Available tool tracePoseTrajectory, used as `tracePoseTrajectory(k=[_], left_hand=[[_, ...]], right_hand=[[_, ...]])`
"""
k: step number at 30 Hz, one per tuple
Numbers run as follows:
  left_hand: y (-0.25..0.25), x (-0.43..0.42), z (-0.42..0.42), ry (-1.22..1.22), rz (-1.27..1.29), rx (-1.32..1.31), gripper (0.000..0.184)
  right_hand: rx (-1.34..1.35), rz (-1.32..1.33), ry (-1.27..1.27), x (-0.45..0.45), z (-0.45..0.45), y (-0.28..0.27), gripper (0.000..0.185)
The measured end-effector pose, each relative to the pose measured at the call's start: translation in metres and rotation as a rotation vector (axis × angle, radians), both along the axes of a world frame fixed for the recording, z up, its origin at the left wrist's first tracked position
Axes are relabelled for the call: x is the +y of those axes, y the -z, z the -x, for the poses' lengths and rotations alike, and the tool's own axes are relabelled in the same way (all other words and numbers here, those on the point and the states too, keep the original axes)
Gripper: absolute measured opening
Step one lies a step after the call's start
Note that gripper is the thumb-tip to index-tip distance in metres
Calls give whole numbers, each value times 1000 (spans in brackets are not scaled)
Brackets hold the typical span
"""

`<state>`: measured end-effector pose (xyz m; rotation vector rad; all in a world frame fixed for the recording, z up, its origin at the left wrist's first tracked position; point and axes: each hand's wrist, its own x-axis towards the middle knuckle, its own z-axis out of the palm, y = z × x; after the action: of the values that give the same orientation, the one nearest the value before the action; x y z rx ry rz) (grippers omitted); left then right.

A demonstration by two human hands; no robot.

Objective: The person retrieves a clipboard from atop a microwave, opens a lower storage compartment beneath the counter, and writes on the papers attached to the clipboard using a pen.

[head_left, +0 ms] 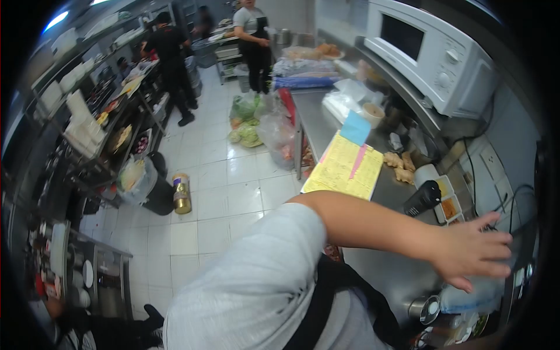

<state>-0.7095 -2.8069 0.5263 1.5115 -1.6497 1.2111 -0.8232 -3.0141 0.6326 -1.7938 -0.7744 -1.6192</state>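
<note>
My left hand (pixel 475 251) reaches across to the right over the steel counter, its fingers spread apart and nothing held. Just below it lies a clear plastic-wrapped item (pixel 475 297), next to a round metal container (pixel 423 309). A black cylindrical container (pixel 424 197) and a white tray of orange and yellow contents (pixel 449 207) are beyond the wrist. Yellow written sheets (pixel 344 169) with a blue note (pixel 355 128) rest on the counter past my forearm, close to pieces of ginger (pixel 401 165). My right hand is out of view.
A white microwave (pixel 431 52) sits on a shelf at the upper right. Bagged vegetables (pixel 248 125), a gold-lidded jar (pixel 182 195) and a black bin (pixel 158 189) stand on the tiled floor (pixel 221 204). Two people (pixel 252 41) (pixel 169 58) are farther back.
</note>
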Motion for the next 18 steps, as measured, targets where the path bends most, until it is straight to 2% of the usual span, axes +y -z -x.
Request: tracePoseTrajectory(k=[2, 4, 5, 7, 9, 11, 12, 16, 18], left_hand=[[24, 69, 10, 16, 56, 296, 78], [61, 126, 27, -224, 146, 322, 81], [79, 152, 39, -356, 194, 329, 83], [108, 194, 72, -619, 54, 404, 69], [152, 222, 104, -909, -338, 795, 45], [209, 243, 132, -1066, -418, 892, 28], [224, 247, 148, -1098, -386, 994, 26], [255, 262, 185, -1174, -331, 1242, 26], [255, 271, 196, -1257, -370, 1237, 26]], right_hand=[[402, 97, -33, -28, -24, 80, 31], [607, 73, -345, 82, -50, 130, 29], [849, 334, -255, 126, -54, 137, 19], [994, 562, -413, 190, -69, 189, 14], [1135, 690, -547, 226, -75, 257, 12], [1146, 724, -729, 258, -66, 297, 13], [1129, 784, -786, 270, -63, 310, 13], [1057, 901, -976, 311, -55, 343, 13], [1057, 938, -1021, 327, -55, 350, 13]])
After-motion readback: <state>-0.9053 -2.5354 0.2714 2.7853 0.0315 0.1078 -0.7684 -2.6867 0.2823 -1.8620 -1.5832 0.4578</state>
